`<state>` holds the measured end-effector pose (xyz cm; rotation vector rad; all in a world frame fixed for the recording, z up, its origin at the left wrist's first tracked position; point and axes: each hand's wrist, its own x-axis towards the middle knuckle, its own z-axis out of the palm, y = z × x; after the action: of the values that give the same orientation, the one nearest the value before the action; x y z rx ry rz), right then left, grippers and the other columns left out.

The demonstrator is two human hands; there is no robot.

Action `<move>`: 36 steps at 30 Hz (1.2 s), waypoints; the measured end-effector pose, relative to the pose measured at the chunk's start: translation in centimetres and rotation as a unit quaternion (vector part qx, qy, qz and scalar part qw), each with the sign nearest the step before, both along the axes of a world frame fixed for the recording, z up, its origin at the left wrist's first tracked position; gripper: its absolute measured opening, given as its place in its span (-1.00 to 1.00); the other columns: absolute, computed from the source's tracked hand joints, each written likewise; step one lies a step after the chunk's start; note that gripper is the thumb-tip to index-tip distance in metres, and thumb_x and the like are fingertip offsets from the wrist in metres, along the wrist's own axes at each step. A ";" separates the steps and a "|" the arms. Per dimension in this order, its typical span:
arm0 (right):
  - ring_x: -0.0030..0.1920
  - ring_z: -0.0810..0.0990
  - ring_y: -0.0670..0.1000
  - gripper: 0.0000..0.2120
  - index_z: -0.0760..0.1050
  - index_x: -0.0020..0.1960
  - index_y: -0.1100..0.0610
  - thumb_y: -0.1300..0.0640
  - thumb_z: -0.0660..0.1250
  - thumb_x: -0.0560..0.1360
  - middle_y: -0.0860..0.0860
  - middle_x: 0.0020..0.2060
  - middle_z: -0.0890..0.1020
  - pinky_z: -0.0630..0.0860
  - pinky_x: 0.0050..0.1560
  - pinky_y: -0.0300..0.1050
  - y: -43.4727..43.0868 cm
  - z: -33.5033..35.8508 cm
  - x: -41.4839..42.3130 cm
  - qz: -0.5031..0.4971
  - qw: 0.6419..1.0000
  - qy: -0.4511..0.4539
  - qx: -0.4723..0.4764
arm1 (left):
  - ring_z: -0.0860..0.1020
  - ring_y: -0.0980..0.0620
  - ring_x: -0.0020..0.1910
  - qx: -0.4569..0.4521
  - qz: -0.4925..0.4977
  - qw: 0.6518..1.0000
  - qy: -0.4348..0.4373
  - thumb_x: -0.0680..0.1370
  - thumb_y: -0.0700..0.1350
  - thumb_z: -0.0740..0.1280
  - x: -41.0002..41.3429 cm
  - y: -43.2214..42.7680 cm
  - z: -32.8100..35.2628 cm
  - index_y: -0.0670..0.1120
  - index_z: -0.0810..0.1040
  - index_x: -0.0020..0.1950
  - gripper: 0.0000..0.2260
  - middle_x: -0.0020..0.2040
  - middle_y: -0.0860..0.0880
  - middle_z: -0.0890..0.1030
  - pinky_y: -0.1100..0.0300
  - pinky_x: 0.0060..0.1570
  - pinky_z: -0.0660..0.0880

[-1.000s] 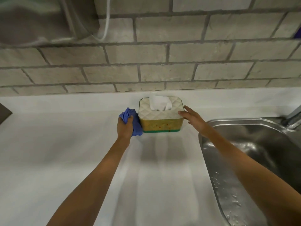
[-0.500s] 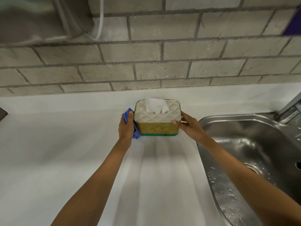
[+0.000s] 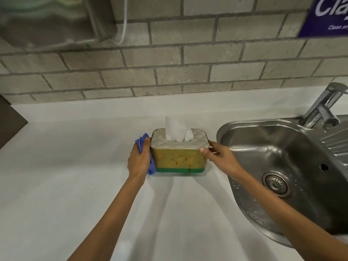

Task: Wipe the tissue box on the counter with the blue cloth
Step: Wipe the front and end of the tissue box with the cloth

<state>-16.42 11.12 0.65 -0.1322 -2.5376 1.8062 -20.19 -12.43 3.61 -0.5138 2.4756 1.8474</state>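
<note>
The tissue box stands on the white counter. It has a quilted white top, yellow sides with red marks, a green base band, and a white tissue sticking up. My left hand holds the crumpled blue cloth pressed against the box's left side. My right hand grips the box's right end, thumb on the front corner and fingers round the side.
A steel sink with a drain lies right of the box, with a tap at its back. A brick wall runs behind the counter. A steel fixture hangs upper left, a blue sign upper right.
My right hand went from reaching near the box's top edge to gripping its right end. My left hand brought the cloth flat against the left side. The view has shifted right.
</note>
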 end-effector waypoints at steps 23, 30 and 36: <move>-0.20 0.68 0.07 -0.51 0.48 0.13 -0.03 -0.34 0.18 0.38 0.01 0.10 0.64 0.62 -0.11 0.06 0.1 2.0 0.3 -0.044 0.989 0.092 0.103 | 0.48 -0.07 -0.06 -0.046 0.062 0.997 0.020 0.56 0.15 0.14 1.0 1.1 2.1 -0.04 0.45 -0.08 -0.72 -0.08 -0.08 0.54 0.08 0.00 0.40; -0.08 0.55 -0.12 0.28 -0.21 0.51 -0.08 -0.35 0.50 0.05 -0.03 0.32 0.41 0.42 -0.15 -0.37 2.4 1.8 -0.5 0.187 0.942 0.031 0.278 | 0.48 -0.12 -0.05 -0.047 0.064 0.997 -0.008 0.56 0.15 0.13 -0.5 1.0 2.5 -0.09 0.44 -0.07 -0.68 -0.07 -0.12 0.52 0.00 0.09 0.44; 0.26 0.41 0.16 0.30 -0.19 0.52 0.13 -0.20 0.55 0.08 0.16 0.26 0.45 0.37 0.23 0.00 2.5 0.8 -1.6 0.140 0.890 0.129 0.414 | 0.50 -0.15 -0.02 -0.032 0.073 0.997 -0.014 0.56 0.15 0.15 -0.9 0.9 2.8 -0.11 0.44 -0.05 -0.67 -0.05 -0.16 0.53 -0.05 0.15 0.45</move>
<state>-17.99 13.62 1.40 0.4726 -2.9461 0.5666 -21.10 -11.54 6.44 -0.7379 2.5483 1.7999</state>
